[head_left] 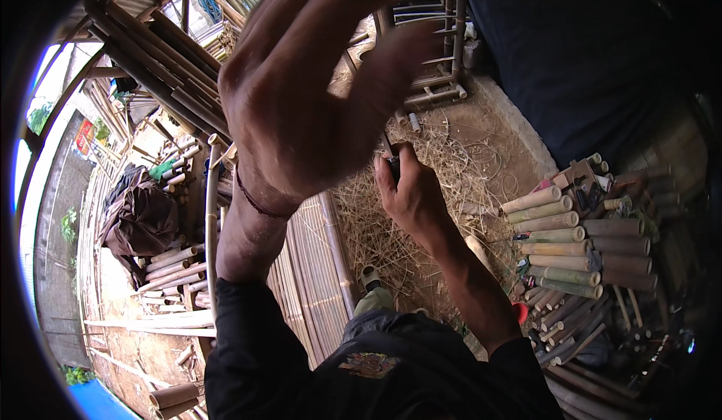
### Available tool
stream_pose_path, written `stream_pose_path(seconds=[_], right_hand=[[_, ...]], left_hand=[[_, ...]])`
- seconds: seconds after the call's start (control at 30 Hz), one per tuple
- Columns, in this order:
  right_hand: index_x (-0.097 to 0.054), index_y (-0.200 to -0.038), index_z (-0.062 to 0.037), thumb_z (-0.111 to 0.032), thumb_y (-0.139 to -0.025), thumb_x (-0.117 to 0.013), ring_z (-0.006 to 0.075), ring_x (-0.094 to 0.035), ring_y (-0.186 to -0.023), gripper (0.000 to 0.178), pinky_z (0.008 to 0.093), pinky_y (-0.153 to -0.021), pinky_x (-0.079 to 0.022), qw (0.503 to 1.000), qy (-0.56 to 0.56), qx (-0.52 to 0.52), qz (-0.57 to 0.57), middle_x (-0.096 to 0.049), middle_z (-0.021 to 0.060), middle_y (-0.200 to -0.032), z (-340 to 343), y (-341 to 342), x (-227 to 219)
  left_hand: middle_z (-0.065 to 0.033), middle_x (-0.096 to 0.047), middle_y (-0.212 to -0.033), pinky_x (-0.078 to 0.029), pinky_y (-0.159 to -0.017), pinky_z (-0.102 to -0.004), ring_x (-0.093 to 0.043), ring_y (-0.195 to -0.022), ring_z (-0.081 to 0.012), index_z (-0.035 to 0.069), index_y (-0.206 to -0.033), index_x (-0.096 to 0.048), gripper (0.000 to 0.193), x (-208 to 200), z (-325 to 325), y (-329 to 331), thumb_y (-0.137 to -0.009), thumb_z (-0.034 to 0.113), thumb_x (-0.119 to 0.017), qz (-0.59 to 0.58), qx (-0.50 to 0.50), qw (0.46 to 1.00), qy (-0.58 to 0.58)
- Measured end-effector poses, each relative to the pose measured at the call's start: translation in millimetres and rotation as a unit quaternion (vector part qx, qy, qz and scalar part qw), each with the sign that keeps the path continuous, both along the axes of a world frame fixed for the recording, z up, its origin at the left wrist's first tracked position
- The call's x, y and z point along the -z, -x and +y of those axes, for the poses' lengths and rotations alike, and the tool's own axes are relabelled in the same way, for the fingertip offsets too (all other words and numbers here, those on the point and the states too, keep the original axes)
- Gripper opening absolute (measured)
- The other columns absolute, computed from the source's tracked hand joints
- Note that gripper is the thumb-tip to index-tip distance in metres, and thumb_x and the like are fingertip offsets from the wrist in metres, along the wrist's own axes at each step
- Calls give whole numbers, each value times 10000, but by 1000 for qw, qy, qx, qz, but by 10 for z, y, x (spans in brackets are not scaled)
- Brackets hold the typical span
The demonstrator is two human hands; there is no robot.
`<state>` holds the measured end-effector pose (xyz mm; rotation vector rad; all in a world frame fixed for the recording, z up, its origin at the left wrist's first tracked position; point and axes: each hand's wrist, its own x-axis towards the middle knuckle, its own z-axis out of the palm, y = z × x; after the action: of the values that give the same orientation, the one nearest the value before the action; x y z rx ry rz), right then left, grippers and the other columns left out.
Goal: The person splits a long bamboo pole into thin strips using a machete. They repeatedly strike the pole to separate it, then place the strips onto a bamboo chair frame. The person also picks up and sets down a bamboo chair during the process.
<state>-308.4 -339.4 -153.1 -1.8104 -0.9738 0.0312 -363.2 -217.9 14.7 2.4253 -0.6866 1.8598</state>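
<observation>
Bamboo shavings (421,194) lie under my right hand (410,194), gripping a small dark tool (393,166). My left hand (301,97) hovers, spread wide and empty. I'd judge cutting is paused; next needs a bamboo piece (532,199).

Both forearms are bare, with dark sleeves pushed up toward the elbows at the lower middle of the frame. The left hand (301,81), large in the upper centre, has a thin dark red cord (256,203) tied around its wrist. The right hand (410,194) at centre wears nothing. Below, the dark garment carries a small colourful patch (368,365) at the bottom centre.
</observation>
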Motion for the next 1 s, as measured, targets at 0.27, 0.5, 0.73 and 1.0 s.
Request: stream_pose_path(seconds=[0.27, 0.5, 0.73, 1.0], right_hand=[[-472, -979, 25, -255, -963, -496, 402, -654, -682, 281, 436, -563, -535, 998, 44, 35, 9, -623, 246, -730, 126, -112, -81], [-473, -992, 18, -320, -946, -519, 367, -666, -656, 344, 414, -528, -537, 995, 93, 35, 34, -637, 223, -735, 616, -165, 336], [-505, -952, 25, -281, -913, -562, 403, -668, -665, 313, 446, -549, -560, 991, 63, 116, 10, -637, 249, -691, 683, -770, -60], [-483, -1027, 30, -244, -943, -526, 354, -656, -591, 289, 425, -479, -522, 958, 193, 154, -144, -638, 223, -746, 978, -1218, -618]], left_hand=[[-102, -570, -1308, -277, -1109, -539, -448, -1310, -236, 91, -1262, -578, 519, 353, 244, -890, -956, 492, -455, 171, -95, 970, -141], [-134, -335, -1497, -207, -1151, -507, -265, -1410, -263, 78, -1359, -471, 584, 926, 734, -926, -930, 473, -500, 294, -157, 935, -117], [-117, -654, -935, -532, -694, -362, -671, -846, -247, 32, -950, -626, 216, 333, 756, -932, -853, 220, -671, 306, -97, 946, 35], [-111, -684, -807, -547, -650, -313, -697, -750, -204, 41, -903, -672, 117, 517, 1480, -1463, -840, 137, -690, 291, -16, 950, 110]])
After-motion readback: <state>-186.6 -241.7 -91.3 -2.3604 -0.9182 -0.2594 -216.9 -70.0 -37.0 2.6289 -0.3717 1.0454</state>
